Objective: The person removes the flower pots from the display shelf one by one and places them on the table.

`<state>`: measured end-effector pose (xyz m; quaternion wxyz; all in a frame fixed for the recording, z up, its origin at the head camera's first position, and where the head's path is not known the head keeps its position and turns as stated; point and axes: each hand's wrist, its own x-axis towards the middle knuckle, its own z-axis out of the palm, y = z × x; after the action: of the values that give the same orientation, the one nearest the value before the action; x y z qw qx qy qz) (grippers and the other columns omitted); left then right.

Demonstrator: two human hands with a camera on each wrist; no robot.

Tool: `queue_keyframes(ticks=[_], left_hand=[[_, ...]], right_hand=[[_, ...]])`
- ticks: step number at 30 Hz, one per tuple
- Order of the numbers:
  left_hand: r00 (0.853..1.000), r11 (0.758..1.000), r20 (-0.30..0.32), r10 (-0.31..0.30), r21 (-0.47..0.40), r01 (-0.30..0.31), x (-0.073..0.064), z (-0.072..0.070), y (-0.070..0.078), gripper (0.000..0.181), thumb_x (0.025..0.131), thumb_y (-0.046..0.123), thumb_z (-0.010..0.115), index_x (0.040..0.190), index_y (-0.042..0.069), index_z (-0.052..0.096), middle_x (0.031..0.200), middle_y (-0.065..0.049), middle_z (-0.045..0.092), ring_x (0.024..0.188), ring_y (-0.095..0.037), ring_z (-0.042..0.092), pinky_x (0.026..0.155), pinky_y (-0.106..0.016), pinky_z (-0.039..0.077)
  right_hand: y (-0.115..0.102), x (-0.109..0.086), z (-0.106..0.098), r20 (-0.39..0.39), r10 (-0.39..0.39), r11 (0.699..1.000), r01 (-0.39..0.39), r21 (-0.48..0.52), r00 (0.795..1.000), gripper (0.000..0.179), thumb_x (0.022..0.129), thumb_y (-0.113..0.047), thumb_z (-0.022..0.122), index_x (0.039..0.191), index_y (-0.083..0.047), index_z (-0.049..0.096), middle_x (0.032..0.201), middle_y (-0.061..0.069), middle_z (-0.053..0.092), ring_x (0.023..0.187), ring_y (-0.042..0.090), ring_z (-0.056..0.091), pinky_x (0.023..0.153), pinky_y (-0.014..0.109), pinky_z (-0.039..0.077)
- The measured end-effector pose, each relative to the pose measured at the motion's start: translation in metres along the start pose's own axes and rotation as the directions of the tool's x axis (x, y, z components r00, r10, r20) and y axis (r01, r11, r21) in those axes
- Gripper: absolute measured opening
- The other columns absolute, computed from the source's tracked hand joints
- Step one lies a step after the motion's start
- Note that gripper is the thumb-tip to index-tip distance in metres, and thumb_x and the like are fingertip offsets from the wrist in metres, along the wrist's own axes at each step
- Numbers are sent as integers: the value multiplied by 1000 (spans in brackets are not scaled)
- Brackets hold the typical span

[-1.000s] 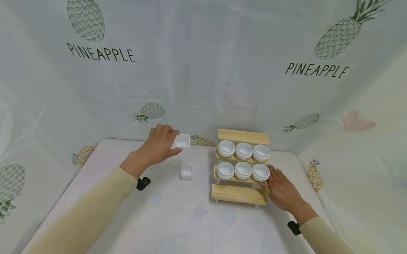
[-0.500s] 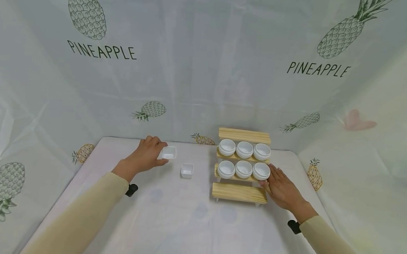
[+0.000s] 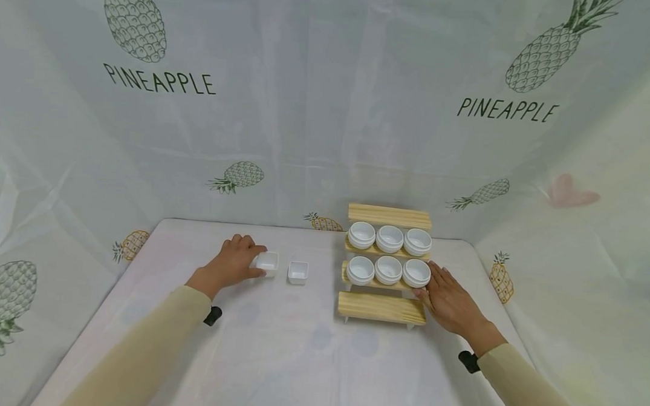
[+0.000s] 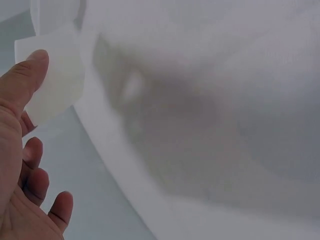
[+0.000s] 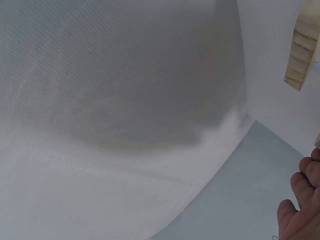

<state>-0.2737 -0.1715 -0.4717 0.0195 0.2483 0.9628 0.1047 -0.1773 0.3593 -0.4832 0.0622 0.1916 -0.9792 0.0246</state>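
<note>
My left hand point(image 3: 230, 264) pinches a small white square bowl point(image 3: 268, 261) between thumb and fingers, low over the table. In the left wrist view, the thumb lies along the side of that bowl point(image 4: 60, 75). A matching square bowl point(image 3: 298, 273) sits just to its right. My right hand point(image 3: 453, 299) lies with fairly straight fingers against the right side of a tiered wooden rack point(image 3: 383, 308). Two of its middle steps each bear a row of three round white bowls point(image 3: 388, 270). Its top step point(image 3: 390, 216) and lowest step are bare wood.
The table point(image 3: 296, 359) has a pale cloth cover. Behind it and at both sides hang pale sheets with pineapple prints point(image 3: 135, 25). The rack stands right of centre, near the table's back edge.
My left hand has moved left and down with the square bowl, ending level with and left of the other square bowl. The right hand has stayed at the rack's side.
</note>
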Motion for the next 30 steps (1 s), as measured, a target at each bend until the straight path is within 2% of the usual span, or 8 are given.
queue_keyframes(ticks=[7,12,23,30], left_hand=[[998,999,52,-47,-25,48,1,14,2,64,92,41,82,146,12,62,123,-10,57,112,-31,46,95,-51,40],[997,998,59,-52,-34,54,1,20,2,65,93,42,81,148,14,61,124,-9,57,111,-29,45,95,-49,39],[998,999,49,-38,0,38,8,27,5,64,92,40,82,145,11,62,122,-8,58,109,-28,45,96,-49,40],[998,999,51,-44,-7,44,9,26,10,62,94,38,81,146,11,61,122,-9,58,111,-30,45,98,-50,40]], right_hand=[[-3,0,-1,5,2,1000,-2,6,1000,73,113,-38,45,155,19,30,164,36,32,154,49,31,124,59,26],[-3,1,-1,9,6,1000,-6,5,1000,72,114,-38,45,155,19,30,164,36,31,154,49,31,125,59,26],[-2,1,-2,17,9,1000,-9,8,1000,73,114,-39,44,155,19,30,165,36,30,154,50,30,125,59,25],[-1,1,-2,18,9,1000,-9,7,1000,73,114,-39,44,155,20,30,164,36,30,154,51,30,125,60,25]])
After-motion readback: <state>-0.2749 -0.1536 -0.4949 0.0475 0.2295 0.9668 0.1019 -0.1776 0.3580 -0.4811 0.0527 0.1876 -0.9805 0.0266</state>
